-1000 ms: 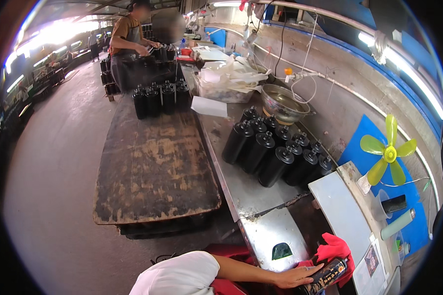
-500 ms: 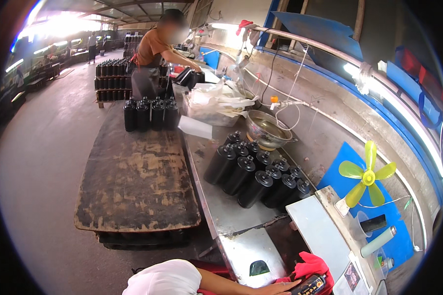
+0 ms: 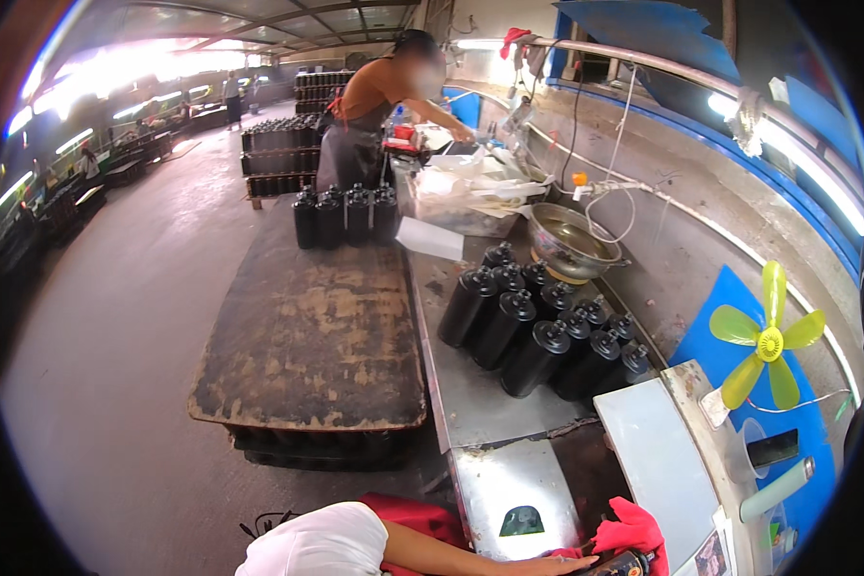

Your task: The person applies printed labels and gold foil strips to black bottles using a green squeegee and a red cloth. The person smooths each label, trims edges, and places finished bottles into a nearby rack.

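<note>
My left arm, in a white sleeve, reaches in from the bottom edge. At the lower edge my left hand (image 3: 559, 564) holds the near end of a black bottle (image 3: 628, 564) with coloured decoration on its side; its thumb side shows and the rest is cut off. A red cloth (image 3: 632, 530) is bunched against the bottle's far side. My right hand does not show. Just beyond my left hand is a metal plate (image 3: 490, 480) with a dark green patch (image 3: 521, 520). Several black bottles (image 3: 536, 355) stand upright farther up the metal bench (image 3: 442, 384).
Left of the bench stands a worn wooden cart top (image 3: 307, 336) with black bottles (image 3: 346, 216) at its far end. A white board (image 3: 658, 442), yellow fan (image 3: 770, 344), pale green flask (image 3: 778, 488) and metal basin (image 3: 576, 240) line the right. A co-worker (image 3: 370, 106) leans over the far bench.
The whole view has shifted, so the bench and cart sit farther right. My left hand stays on the bottle. The co-worker's arm reaches farther over the bench; the bottles by their hands no longer show.
</note>
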A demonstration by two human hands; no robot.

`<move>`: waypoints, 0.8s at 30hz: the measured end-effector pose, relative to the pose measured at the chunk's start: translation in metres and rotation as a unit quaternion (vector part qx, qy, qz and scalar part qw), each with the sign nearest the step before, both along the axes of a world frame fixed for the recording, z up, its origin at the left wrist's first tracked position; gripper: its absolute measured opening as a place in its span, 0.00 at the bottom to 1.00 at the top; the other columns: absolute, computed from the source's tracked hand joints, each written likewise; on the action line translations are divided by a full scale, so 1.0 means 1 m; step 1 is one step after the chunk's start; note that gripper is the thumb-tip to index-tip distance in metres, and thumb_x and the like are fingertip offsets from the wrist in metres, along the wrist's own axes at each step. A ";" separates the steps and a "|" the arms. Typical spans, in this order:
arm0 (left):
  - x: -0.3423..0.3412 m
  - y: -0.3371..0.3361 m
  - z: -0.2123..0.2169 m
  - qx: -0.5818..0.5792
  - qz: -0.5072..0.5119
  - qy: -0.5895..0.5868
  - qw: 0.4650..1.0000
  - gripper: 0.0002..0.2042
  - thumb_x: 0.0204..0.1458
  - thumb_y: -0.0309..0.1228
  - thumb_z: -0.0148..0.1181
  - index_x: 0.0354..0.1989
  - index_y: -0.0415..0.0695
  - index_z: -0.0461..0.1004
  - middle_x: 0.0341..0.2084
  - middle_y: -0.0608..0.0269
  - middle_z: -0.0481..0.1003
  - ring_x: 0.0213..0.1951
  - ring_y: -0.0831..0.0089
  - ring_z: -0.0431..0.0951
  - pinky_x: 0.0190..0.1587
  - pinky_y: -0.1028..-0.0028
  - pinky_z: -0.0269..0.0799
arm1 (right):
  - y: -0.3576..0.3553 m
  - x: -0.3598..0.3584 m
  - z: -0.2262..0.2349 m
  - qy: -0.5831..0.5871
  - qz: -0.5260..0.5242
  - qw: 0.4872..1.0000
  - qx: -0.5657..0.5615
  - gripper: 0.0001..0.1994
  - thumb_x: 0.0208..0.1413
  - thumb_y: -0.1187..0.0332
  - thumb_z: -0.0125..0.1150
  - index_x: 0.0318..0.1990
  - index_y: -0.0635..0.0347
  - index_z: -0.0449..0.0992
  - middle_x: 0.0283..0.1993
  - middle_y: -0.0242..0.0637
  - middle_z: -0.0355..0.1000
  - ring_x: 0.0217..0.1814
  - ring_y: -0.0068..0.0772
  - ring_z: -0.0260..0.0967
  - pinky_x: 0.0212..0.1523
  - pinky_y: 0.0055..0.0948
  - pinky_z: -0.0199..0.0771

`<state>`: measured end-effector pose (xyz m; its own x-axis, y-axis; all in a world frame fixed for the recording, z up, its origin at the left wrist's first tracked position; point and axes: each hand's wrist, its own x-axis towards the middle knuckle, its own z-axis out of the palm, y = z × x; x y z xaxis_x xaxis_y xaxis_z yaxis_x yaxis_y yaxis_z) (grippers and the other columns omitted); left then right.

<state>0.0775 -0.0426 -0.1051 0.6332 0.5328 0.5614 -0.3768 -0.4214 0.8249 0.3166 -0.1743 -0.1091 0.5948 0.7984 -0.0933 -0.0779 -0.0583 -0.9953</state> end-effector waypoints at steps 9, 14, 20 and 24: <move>0.006 0.003 0.003 -0.049 -0.053 0.078 0.994 0.34 0.60 0.48 0.36 0.67 0.38 0.36 0.64 0.46 0.47 0.65 0.57 0.48 0.65 0.68 0.40 | -0.026 0.018 0.002 0.073 -0.163 0.983 0.029 0.22 0.60 0.68 0.45 0.61 0.61 0.56 0.54 0.38 0.61 0.48 0.28 0.64 0.46 0.27 0.70; -0.003 0.018 0.034 -0.186 -0.041 0.156 0.969 0.39 0.53 0.39 0.55 0.66 0.37 0.38 0.65 0.43 0.45 0.66 0.57 0.45 0.65 0.65 0.41 | -0.083 0.033 -0.002 0.305 -0.009 0.908 0.288 0.14 0.63 0.69 0.42 0.52 0.61 0.68 0.46 0.33 0.71 0.44 0.20 0.68 0.45 0.21 0.71; 0.014 0.005 0.044 -0.199 -0.048 0.172 0.964 0.50 0.40 0.38 0.68 0.66 0.37 0.37 0.58 0.45 0.56 0.60 0.59 0.58 0.61 0.67 0.51 | -0.079 -0.029 0.069 0.212 -0.225 0.949 0.058 0.25 0.43 0.81 0.56 0.53 0.61 0.62 0.42 0.36 0.69 0.41 0.30 0.70 0.45 0.27 0.73; 0.014 -0.003 0.049 -0.186 -0.072 0.190 0.961 0.49 0.41 0.33 0.67 0.66 0.36 0.36 0.58 0.47 0.56 0.59 0.62 0.59 0.60 0.68 0.54 | -0.031 -0.077 0.146 -0.019 -0.097 0.994 -0.036 0.15 0.37 0.82 0.65 0.36 0.61 0.71 0.34 0.33 0.72 0.36 0.23 0.70 0.41 0.22 0.72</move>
<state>0.0914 -0.0460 -0.0560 0.8376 0.5426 0.0628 -0.0510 -0.0368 0.9980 0.2400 -0.2050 0.0368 0.7413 0.6603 -0.1204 -0.0565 -0.1174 -0.9915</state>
